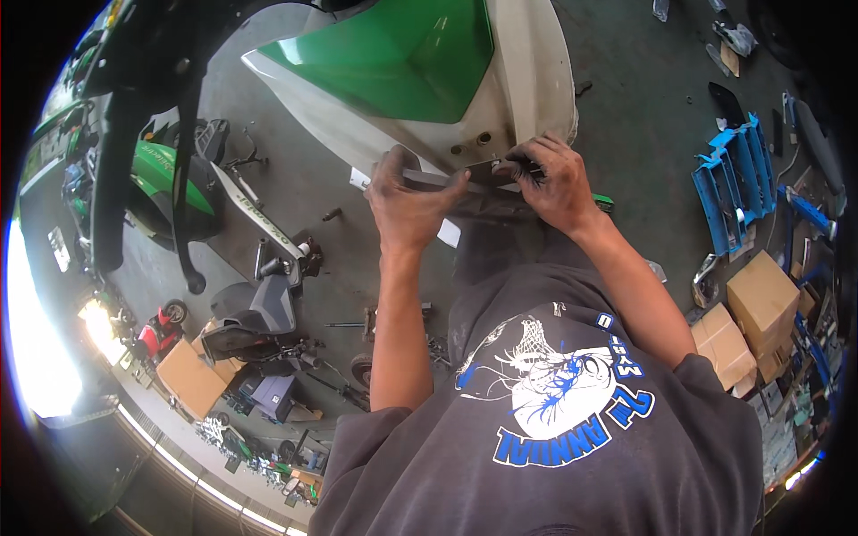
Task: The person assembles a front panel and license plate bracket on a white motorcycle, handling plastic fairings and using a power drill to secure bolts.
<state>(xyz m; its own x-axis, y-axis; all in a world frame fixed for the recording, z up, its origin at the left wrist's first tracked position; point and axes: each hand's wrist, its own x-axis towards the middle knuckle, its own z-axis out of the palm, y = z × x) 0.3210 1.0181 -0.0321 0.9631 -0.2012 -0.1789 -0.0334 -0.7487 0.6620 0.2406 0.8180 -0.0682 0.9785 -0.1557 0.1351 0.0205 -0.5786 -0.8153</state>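
The white and green body panel (523,85) of a scooter or motorcycle stands in front of me, with two dark round holes near its lower edge. Just below that edge a dark flat plate (487,198) spans the gap between my hands. My left hand (407,205) is closed around the plate's left end, thumb pointing inward. At the plate's right side, close to the panel, my right hand (554,183) is closed with thumb and forefinger pinched together. What sits in that pinch is too small and hidden to name.
A black lever-like part (186,205) hangs at the upper left. Beyond it stand a green scooter (170,183) and a grey-black partly stripped frame (264,308). To the right lie blue plastic panels (737,188) and cardboard boxes (762,290). A cylindrical part (332,214) lies on the floor.
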